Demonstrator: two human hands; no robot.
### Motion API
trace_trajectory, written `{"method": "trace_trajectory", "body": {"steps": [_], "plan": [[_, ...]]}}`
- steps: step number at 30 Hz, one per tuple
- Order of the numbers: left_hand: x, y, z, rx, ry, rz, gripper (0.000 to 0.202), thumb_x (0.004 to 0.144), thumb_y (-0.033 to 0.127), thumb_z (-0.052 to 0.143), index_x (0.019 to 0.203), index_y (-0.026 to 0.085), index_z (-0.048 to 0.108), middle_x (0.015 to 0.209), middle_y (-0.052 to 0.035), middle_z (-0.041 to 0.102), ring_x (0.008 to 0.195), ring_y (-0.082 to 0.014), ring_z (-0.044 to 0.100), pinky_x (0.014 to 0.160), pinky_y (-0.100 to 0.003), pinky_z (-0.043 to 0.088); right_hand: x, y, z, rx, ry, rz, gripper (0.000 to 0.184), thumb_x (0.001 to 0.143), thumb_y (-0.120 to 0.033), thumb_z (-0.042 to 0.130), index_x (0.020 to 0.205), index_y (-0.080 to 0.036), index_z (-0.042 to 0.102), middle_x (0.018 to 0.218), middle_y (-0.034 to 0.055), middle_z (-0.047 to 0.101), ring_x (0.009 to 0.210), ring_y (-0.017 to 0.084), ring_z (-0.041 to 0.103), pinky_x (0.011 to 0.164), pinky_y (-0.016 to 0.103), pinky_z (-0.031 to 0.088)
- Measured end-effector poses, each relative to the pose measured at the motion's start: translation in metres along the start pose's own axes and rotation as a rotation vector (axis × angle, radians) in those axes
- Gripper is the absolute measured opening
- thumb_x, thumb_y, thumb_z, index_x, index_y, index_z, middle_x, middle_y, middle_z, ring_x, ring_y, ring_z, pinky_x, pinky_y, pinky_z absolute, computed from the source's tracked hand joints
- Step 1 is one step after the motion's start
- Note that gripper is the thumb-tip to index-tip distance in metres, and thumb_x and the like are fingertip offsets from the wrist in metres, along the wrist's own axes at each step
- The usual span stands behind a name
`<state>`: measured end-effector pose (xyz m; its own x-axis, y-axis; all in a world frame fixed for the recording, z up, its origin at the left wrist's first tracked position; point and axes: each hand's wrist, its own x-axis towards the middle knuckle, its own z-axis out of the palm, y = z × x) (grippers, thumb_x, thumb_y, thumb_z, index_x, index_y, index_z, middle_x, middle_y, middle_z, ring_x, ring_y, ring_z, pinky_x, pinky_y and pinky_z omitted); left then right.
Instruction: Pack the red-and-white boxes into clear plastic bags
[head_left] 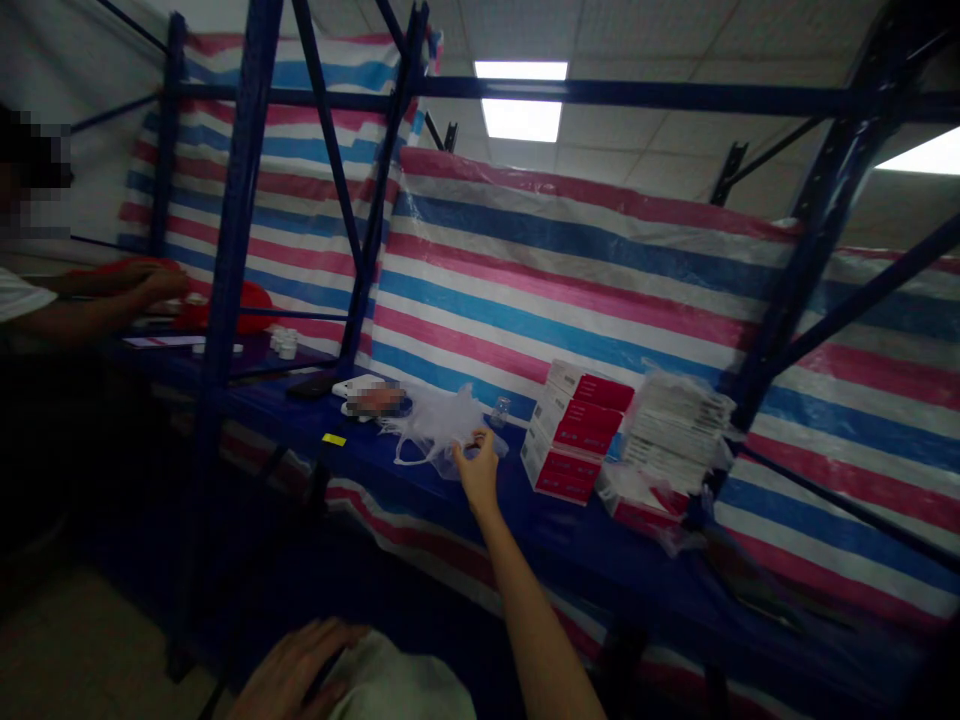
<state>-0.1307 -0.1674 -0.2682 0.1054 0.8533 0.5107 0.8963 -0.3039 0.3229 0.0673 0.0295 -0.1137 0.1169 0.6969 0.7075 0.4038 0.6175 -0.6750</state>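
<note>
Reaching over the front edge of the blue shelf (420, 492), we curve our right hand (480, 476) at sheer white bags (439, 418), probably heaped near the red-and-white boxes (579, 440) for easy reach, but cannot tell whether it, or our left hand (301, 665) over pale cloth (405, 685), grips anything.

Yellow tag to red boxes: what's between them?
In the head view, white mesh lies between the yellow tag and red boxes; the right hand is at its right end, and a clear container is nearer the boxes.
</note>
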Motion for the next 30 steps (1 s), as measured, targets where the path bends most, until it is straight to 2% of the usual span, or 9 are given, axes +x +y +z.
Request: {"method": "trace_trajectory", "body": {"steps": [3, 6, 8, 11, 14, 17, 22, 27, 30], "plan": [[0.038, 0.02, -0.032, -0.071, -0.041, 0.091, 0.039, 0.079, 0.026, 0.058, 0.116, 0.039, 0.052, 0.106, 0.005, 0.064, 0.105, -0.0198, 0.056, 0.091, -0.034, 0.043, -0.007, 0.005, -0.016, 0.029, -0.05, 0.013, 0.036, 0.078, -0.038, 0.047, 0.106, -0.017, 0.05, 0.075, 0.0036, 0.062, 0.07, 0.019, 0.058, 0.068, 0.029, 0.041], [0.091, 0.071, -0.062, -0.086, -0.111, 0.234, 0.022, 0.084, 0.02, 0.05, 0.101, 0.031, 0.058, 0.095, 0.0031, 0.065, 0.09, -0.0159, 0.06, 0.082, -0.029, 0.044, -0.014, 0.01, -0.034, 0.057, 0.084, 0.149, 0.04, 0.082, -0.041, 0.036, 0.107, -0.016, 0.053, 0.072, 0.0046, 0.064, 0.069, 0.02, 0.06, 0.067, 0.03, 0.042], [0.124, 0.108, -0.067, -0.028, -0.131, 0.322, 0.017, 0.087, 0.02, 0.045, 0.091, 0.026, 0.06, 0.091, 0.0016, 0.063, 0.08, -0.015, 0.061, 0.073, -0.026, 0.044, -0.016, 0.009, -0.046, 0.083, 0.15, 0.17, 0.041, 0.082, -0.042, 0.035, 0.107, -0.015, 0.053, 0.071, 0.005, 0.065, 0.069, 0.02, 0.06, 0.068, 0.03, 0.042], [0.163, 0.139, -0.056, -0.004, -0.064, 0.341, 0.019, 0.09, 0.023, 0.039, 0.102, 0.024, 0.054, 0.097, -0.0016, 0.062, 0.077, -0.0167, 0.062, 0.066, -0.027, 0.044, -0.015, -0.003, -0.067, 0.144, 0.086, 0.073, 0.041, 0.084, -0.043, 0.034, 0.109, -0.016, 0.051, 0.07, 0.0038, 0.064, 0.067, 0.018, 0.058, 0.069, 0.029, 0.042], [0.189, 0.137, -0.039, -0.132, -0.036, 0.319, 0.025, 0.093, 0.026, 0.031, 0.109, 0.02, 0.048, 0.092, -0.0031, 0.063, 0.083, -0.0177, 0.061, 0.072, -0.028, 0.045, -0.01, -0.018, -0.091, 0.11, 0.106, 0.032, 0.039, 0.084, -0.044, 0.034, 0.102, -0.015, 0.054, 0.063, 0.0008, 0.058, 0.058, 0.016, 0.052, 0.061, 0.026, 0.038], [0.205, 0.118, -0.026, -0.147, -0.035, 0.352, 0.025, 0.091, 0.023, 0.033, 0.111, 0.018, 0.047, 0.108, -0.0066, 0.058, 0.104, -0.0189, 0.052, 0.089, -0.033, 0.04, -0.007, -0.029, -0.112, 0.043, 0.182, 0.047, 0.038, 0.083, -0.044, 0.035, 0.094, -0.015, 0.057, 0.058, -0.0021, 0.048, 0.053, 0.013, 0.043, 0.055, 0.023, 0.033], [0.22, 0.095, -0.026, -0.073, -0.14, 0.36, 0.037, 0.091, 0.021, 0.031, 0.127, 0.012, 0.032, 0.126, -0.0139, 0.046, 0.12, -0.0178, 0.041, 0.097, -0.032, 0.035, -0.012, -0.029, -0.129, 0.056, 0.165, -0.008, 0.033, 0.082, -0.037, 0.031, 0.092, -0.017, 0.055, 0.082, 0.0035, 0.056, 0.079, 0.016, 0.051, 0.074, 0.027, 0.038], [0.223, 0.104, -0.041, 0.149, -0.193, 0.403, 0.04, 0.081, 0.001, 0.036, 0.116, 0.015, 0.047, 0.114, -0.0117, 0.056, 0.103, -0.0182, 0.055, 0.086, -0.031, 0.044, -0.024, -0.025, -0.14, -0.003, 0.12, -0.081, 0.029, 0.082, -0.03, 0.031, 0.1, -0.017, 0.049, 0.103, 0.0078, 0.054, 0.1, 0.018, 0.048, 0.089, 0.032, 0.034], [0.222, 0.121, -0.043, 0.314, -0.194, 0.412, 0.04, 0.081, 0.001, 0.036, 0.114, 0.014, 0.054, 0.127, -0.0155, 0.048, 0.116, -0.0276, 0.047, 0.089, -0.04, 0.043, -0.024, -0.033, -0.139, -0.251, 0.187, -0.134, 0.025, 0.081, -0.027, 0.034, 0.097, -0.016, 0.05, 0.097, 0.0082, 0.055, 0.094, 0.02, 0.047, 0.086, 0.033, 0.035]]}}
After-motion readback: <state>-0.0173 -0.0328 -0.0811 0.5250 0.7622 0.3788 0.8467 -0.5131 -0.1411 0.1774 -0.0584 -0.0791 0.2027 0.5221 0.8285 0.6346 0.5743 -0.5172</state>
